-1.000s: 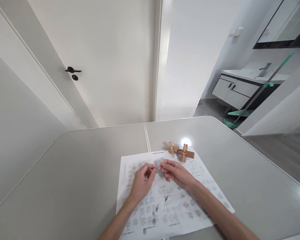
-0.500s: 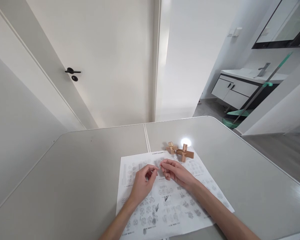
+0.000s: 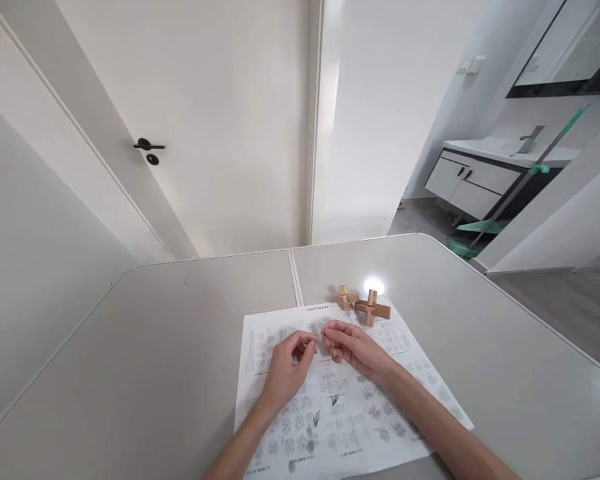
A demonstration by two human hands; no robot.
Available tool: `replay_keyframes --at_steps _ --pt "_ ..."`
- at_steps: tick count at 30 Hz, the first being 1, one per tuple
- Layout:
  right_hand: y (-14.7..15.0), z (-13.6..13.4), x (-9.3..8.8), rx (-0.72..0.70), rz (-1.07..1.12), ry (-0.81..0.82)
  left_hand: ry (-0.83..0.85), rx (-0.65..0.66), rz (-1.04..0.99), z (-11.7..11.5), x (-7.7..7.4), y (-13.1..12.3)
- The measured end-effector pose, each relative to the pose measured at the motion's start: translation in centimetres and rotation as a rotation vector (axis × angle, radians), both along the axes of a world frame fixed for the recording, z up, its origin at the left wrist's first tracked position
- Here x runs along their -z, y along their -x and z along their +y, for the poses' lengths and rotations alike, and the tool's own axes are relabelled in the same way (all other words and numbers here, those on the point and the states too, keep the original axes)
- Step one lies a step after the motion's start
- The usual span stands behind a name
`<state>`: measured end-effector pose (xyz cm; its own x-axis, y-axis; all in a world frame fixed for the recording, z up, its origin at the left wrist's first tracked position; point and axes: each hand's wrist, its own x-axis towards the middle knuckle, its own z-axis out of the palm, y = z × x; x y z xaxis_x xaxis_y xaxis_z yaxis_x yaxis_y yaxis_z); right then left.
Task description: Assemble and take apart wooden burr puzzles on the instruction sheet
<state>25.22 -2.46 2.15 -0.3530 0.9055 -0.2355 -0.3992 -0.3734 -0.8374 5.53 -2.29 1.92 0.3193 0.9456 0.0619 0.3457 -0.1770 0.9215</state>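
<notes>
My left hand [image 3: 289, 363] is over the upper middle of a printed paper sheet [image 3: 347, 460], thumb and forefinger pinched together. Facing it across a small gap, my right hand [image 3: 353, 347] has its fingers curled and thumb pressed to the forefinger. Whatever either pinch holds, if anything, is too small or hidden to make out. Just beyond my right hand, a brown wooden burr puzzle [image 3: 372, 308] of crossed bars stands at the sheet's top edge. Left of it is a smaller, lighter wooden puzzle [image 3: 345, 298], also of interlocked pieces.
The sheet, with rows of grey diagrams, lies on a grey table [image 3: 130, 373] with a seam down its middle. A white door [image 3: 230, 127] with a black handle [image 3: 149, 145] rises behind the table. At the right are a sink cabinet [image 3: 473, 180] and a green-handled broom [image 3: 540, 168].
The whole view has shifted very slightly. Both hands keep nearly the same pinched pose over the sheet, and the wooden puzzles stay in place.
</notes>
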Motion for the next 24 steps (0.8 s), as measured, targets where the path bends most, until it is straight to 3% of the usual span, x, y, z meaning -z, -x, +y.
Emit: replay_keyframes --at_steps 6,12,16,21,24 --pt "0.1 0.0 0.1 -0.011 -0.001 0.01 0.035 -0.009 -0.017 0.9 -0.2 1.6" --pt "0.2 0.2 0.2 -0.012 -0.008 0.039 0.021 -0.224 -0.012 3.9 -0.1 4.9" --pt "0.2 0.2 0.5 -0.014 0.013 0.052 0.004 -0.296 0.0 5.1 0.2 6.4" --pt "0.1 0.3 0.8 0.0 0.034 0.063 -0.067 -0.37 0.146 5.8 0.0 7.9" --pt "0.1 0.3 0.6 0.001 0.035 0.068 -0.188 -0.31 0.307 6.7 -0.1 9.9"
